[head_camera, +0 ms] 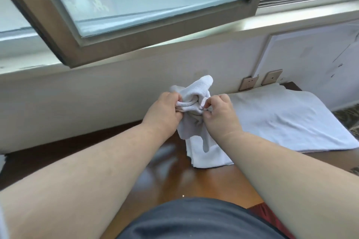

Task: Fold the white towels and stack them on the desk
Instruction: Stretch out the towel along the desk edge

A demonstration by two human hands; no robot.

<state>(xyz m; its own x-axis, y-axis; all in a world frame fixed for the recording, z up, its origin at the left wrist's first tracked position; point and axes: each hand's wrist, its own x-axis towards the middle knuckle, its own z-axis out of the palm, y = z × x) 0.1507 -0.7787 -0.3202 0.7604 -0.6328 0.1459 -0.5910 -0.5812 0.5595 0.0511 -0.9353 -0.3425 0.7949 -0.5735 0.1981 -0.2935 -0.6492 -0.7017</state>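
A small white towel (196,91) is bunched up in the air above the wooden desk (174,176). My left hand (165,110) grips its left side and my right hand (219,114) pinches its right side, the two hands close together. The towel's lower end (207,155) hangs down and rests on the desk. A larger white towel (287,120) lies spread flat on the desk to the right.
A white wall with two wall sockets (248,83) rises just behind the desk. Above it is a window (147,1) with a metal frame and sill. Patterned carpet (349,122) shows beyond the desk's right edge.
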